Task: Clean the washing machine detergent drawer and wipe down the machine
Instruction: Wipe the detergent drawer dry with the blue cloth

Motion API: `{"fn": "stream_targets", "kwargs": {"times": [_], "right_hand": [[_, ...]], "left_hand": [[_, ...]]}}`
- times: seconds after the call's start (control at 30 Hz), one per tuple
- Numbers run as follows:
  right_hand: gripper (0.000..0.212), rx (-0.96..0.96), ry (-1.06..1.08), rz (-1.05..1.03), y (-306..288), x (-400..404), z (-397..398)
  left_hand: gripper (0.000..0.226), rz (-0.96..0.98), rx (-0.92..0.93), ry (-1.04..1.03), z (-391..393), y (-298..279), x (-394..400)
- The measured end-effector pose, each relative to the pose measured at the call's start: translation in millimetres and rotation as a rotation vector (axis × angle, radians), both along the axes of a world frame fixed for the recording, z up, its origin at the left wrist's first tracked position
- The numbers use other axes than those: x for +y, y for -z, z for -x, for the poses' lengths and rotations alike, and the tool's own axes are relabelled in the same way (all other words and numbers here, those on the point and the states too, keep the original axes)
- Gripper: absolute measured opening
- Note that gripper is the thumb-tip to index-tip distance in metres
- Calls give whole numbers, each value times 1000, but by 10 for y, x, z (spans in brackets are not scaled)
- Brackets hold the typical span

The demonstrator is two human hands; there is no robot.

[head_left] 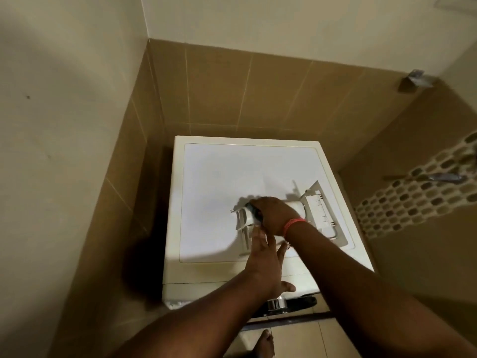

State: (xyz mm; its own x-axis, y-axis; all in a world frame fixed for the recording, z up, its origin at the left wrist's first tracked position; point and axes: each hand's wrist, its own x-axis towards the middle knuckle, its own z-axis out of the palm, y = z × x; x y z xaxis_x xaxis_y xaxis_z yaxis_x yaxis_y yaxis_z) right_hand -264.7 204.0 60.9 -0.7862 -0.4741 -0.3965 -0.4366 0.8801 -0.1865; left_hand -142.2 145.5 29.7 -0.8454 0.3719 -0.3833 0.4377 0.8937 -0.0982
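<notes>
Left hand [265, 257] flat, steadying the drawer [281, 215] near the machine [219, 177] top's front edge — right hand [273, 213] grips a dark scrubber [254, 211].

I am looking down into a tiled bathroom or laundry corner of a home. A white washing machine [247, 192] is sitting tight against tan wall tiles [232, 94], with plain painted wall rising above them. A band of pebble mosaic [423, 192] is running along the right wall beside a chrome fitting [445, 177], and a bare foot [263, 343] is standing on the floor tiles [296, 337] below.
</notes>
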Motion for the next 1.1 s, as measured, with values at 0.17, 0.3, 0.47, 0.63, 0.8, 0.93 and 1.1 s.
{"fn": "stream_targets", "kwargs": {"times": [0.17,0.3,0.47,0.63,0.8,0.93,1.1], "right_hand": [[49,-92,-52,161,5,-70,-30],[29,-55,60,-31,-125,417,255],[27,-131,-22,-109,-141,231,342],[27,-187,-159,109,-2,-213,190],[41,-292,-225,-134,-107,56,500],[32,-353,-218,-390,-318,292,675],[30,-245,-324,-50,-83,-12,482]], "left_hand": [[103,-4,13,40,19,6,-61],[102,-36,5,-8,40,-59,-33],[97,-44,-71,-61,64,-118,53],[91,-33,-145,-75,120,-214,93],[92,-99,-127,-122,105,-224,117],[89,-111,-146,-143,104,-264,114],[87,-104,-165,-199,108,-202,158]]}}
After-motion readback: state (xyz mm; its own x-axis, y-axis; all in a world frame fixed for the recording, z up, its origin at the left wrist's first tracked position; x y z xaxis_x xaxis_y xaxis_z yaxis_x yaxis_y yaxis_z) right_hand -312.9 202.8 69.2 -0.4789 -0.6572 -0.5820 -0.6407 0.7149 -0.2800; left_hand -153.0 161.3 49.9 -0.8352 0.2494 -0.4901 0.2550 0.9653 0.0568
